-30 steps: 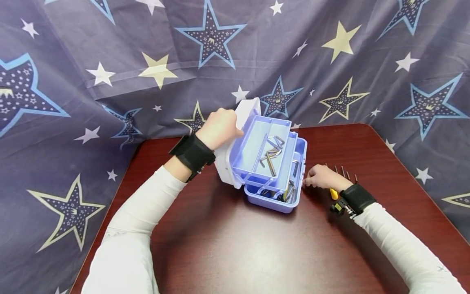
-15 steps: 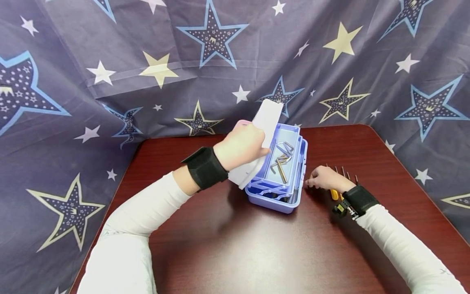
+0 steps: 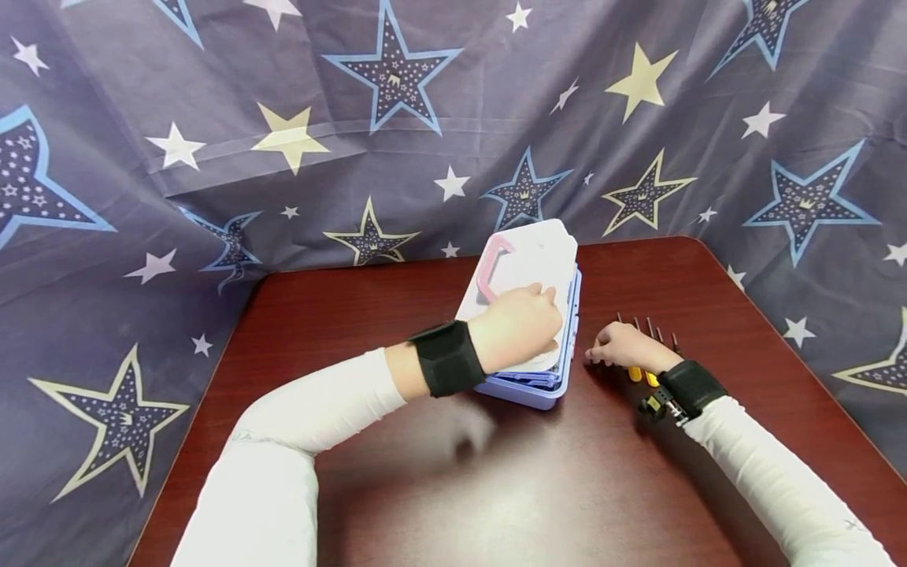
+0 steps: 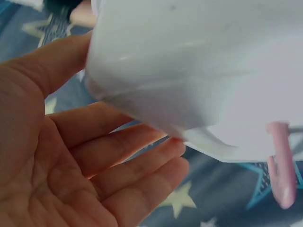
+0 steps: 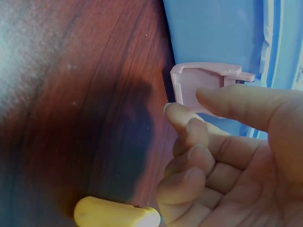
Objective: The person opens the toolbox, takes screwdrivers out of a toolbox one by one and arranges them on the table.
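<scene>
A blue toolbox (image 3: 523, 394) stands on the table under its white lid (image 3: 546, 256), which has a pink carrying handle (image 3: 487, 272). My left hand (image 3: 520, 324) presses the lid down near its right edge. In the left wrist view, its thumb and fairly straight fingers (image 4: 137, 189) lie along the lid's corner. To the right of the box, my right hand (image 3: 627, 346) has loosely curled fingers and holds nothing. The right wrist view shows thumb and forefinger right at a pink latch (image 5: 208, 67) on the box wall. The trays' contents are hidden beneath the lid.
Several screwdrivers with yellow handles (image 3: 634, 374) lie beside and partly behind my right hand; one yellow handle (image 5: 111, 213) shows close below it in the right wrist view. The brown table (image 3: 453, 488) ends against a star-patterned cloth (image 3: 234, 79).
My left hand has swung the white lid over to the right and down, covering the tray of hex keys. The trays have folded inward. My right hand has stayed beside the box.
</scene>
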{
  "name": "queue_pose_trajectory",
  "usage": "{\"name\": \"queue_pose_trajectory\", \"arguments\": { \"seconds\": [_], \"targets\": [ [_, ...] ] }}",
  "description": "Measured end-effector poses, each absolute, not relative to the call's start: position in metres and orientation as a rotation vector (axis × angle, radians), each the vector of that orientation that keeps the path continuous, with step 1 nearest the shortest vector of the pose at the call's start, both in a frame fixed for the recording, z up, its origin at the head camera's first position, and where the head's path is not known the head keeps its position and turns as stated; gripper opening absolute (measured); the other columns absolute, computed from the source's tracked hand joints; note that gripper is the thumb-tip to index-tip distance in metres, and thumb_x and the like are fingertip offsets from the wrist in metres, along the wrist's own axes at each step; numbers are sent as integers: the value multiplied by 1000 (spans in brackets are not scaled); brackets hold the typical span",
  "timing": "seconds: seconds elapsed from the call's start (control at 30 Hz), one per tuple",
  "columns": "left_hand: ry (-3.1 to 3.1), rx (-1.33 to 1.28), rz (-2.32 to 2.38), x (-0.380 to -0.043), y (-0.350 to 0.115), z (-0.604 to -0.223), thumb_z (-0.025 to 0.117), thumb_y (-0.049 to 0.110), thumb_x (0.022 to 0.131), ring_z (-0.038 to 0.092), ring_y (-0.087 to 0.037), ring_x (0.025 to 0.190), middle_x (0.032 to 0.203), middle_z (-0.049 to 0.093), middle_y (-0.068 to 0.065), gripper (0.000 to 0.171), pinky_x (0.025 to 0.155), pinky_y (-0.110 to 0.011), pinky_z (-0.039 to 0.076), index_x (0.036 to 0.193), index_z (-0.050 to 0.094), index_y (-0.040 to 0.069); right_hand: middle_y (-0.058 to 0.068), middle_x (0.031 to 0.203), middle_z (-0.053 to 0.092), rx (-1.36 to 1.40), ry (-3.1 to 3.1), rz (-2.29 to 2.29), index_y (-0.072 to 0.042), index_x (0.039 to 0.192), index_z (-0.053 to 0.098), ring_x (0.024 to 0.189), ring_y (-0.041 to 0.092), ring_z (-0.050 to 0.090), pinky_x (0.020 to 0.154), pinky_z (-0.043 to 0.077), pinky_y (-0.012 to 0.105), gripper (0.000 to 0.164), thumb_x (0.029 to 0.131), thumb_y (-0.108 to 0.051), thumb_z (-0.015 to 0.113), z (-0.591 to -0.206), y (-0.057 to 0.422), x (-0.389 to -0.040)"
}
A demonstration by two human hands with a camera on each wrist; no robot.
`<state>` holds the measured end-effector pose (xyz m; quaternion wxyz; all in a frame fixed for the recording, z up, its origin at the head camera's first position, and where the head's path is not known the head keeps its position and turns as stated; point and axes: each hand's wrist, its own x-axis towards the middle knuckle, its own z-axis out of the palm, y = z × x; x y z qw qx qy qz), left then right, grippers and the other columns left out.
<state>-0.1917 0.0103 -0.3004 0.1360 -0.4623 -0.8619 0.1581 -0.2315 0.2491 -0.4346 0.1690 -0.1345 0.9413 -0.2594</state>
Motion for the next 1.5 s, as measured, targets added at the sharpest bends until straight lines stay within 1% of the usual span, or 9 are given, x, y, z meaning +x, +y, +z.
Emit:
{"name": "queue_pose_trajectory", "arguments": {
  "seconds": [0.2, 0.4, 0.53, 0.73, 0.9, 1.03, 1.2, 1.4, 1.5],
  "targets": [
    [-2319, -1296, 549, -179, 32, -337, 54, 20, 92, 58, -16, 80, 89, 65, -3, 22, 64, -26, 50, 89, 76, 19, 2, 63, 59, -358, 2654, -777, -2, 76, 70, 56, 13, 52, 50, 45, 27, 21, 88, -18, 64, -439, 248, -230],
    [-2233, -1246, 628, -172, 47, -361, 50, 19, 93, 54, -12, 74, 86, 67, -3, 26, 61, -24, 46, 88, 76, 17, 4, 64, 58, -356, 2664, -758, -3, 75, 69, 55, 15, 52, 49, 45, 28, 19, 87, -14, 59, -442, 248, -230],
    [-2259, -1238, 618, -172, 52, -362, 51, 19, 93, 55, -13, 75, 86, 67, -2, 25, 62, -24, 47, 89, 75, 17, 3, 62, 58, -373, 2678, -736, -2, 73, 68, 52, 14, 50, 48, 43, 27, 20, 87, -11, 57, -442, 247, -232],
    [-2390, -1331, 408, -189, 39, -342, 64, 40, 86, 60, -17, 83, 88, 65, 0, 24, 71, -27, 51, 90, 74, 19, 1, 59, 59, -372, 2687, -721, -3, 70, 68, 53, 12, 51, 48, 42, 26, 20, 84, -16, 63, -438, 241, -234],
    [-2502, -1285, 240, -210, 18, -314, 63, 39, 88, 60, -25, 103, 102, 66, -7, 31, 90, -33, 49, 98, 71, 11, 0, 60, 58, -372, 2688, -707, -5, 70, 66, 54, 12, 53, 48, 45, 26, 21, 84, -20, 66, -438, 239, -234],
    [-2567, -1151, 90, -227, -6, -295, 62, 38, 89, 60, -24, 103, 100, 65, -7, 31, 88, -35, 50, 98, 69, 9, 3, 69, 60, -396, 2710, -702, -3, 79, 65, 61, 14, 52, 54, 44, 27, 20, 83, -22, 69, -439, 238, -236],
    [-2637, -1010, -92, -249, -39, -293, 62, 36, 91, 61, -23, 96, 97, 65, -6, 32, 82, -37, 52, 103, 69, 8, 13, 90, 62, -431, 2736, -698, 6, 104, 58, 74, 20, 55, 64, 47, 32, 44, 79, -27, 73, -440, 234, -238],
    [-2886, -868, -379, -271, -73, -329, 59, 38, 92, 60, -24, 110, 118, 65, -9, 45, 95, -38, 47, 122, 63, 5, 18, 90, 55, -473, 2761, -673, 12, 108, 52, 79, 25, 50, 67, 44, 37, 59, 73, -29, 76, -444, 225, -244],
    [-3007, -826, -532, -275, -84, -356, 56, 43, 92, 60, -22, 111, 121, 64, -8, 49, 95, -37, 47, 125, 61, 7, 21, 97, 56, -489, 2777, -660, 13, 114, 51, 88, 30, 51, 73, 45, 42, 65, 73, -31, 76, -449, 220, -245]
  ]
}}
